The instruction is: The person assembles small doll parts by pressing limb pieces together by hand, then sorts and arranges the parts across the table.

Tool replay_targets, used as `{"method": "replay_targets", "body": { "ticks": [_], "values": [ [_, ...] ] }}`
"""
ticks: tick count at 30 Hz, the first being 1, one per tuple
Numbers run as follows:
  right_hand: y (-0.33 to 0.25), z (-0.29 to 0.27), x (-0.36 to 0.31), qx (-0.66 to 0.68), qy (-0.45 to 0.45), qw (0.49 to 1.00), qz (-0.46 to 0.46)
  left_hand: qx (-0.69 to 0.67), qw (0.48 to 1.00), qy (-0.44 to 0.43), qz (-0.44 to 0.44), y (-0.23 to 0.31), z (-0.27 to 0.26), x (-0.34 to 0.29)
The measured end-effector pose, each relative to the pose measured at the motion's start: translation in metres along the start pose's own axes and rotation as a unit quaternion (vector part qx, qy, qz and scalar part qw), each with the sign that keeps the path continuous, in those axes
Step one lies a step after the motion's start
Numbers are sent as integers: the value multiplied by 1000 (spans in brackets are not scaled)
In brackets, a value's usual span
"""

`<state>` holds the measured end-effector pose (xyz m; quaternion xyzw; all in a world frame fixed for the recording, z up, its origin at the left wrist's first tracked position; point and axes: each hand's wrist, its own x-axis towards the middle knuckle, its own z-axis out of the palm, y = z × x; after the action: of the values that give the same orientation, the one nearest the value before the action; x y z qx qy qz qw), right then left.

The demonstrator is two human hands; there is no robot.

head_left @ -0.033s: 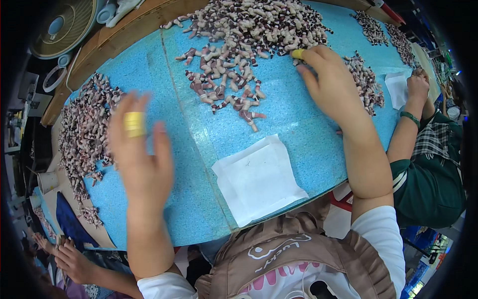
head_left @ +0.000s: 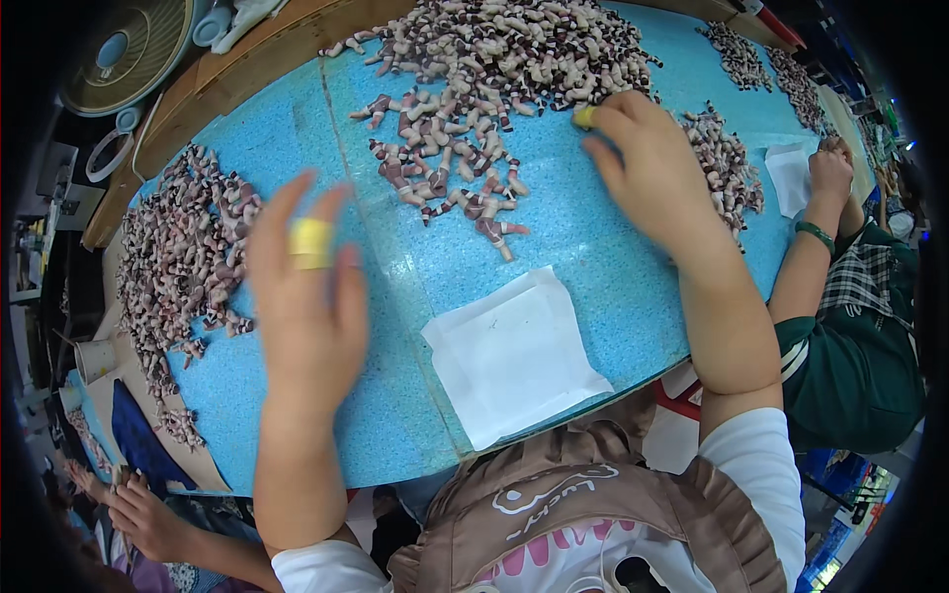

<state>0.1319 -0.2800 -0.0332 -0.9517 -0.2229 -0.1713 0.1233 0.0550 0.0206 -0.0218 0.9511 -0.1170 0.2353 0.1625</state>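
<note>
More of the left pile (head_left: 183, 252) shows as the blurred left hand (head_left: 308, 316), grip apart, shifts rightward; the right hand (head_left: 647, 168), grip impossible to tell, is beside the large pile (head_left: 524, 49).

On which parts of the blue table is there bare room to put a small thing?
The blue table is bare between the white paper and the right forearm, between the left hand and the white paper, and farther off, between the left pile and middle pile of small parts. It is crowded at these and the right pile.
</note>
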Motion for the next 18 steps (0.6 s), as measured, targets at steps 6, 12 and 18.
{"method": "replay_targets", "body": {
  "ticks": [6, 12, 18],
  "values": [
    [-34, -10, -17, 89, -44, 994, -50, -88, 987, -112, 73, 18, 26, 3],
    [-25, -19, -12, 145, -37, 988, -32, -175, 977, -120, 23, 10, 24, -4],
    [-27, -13, -9, 52, -34, 993, -97, -174, 982, -45, -53, 16, 27, 0]
  ]
}}
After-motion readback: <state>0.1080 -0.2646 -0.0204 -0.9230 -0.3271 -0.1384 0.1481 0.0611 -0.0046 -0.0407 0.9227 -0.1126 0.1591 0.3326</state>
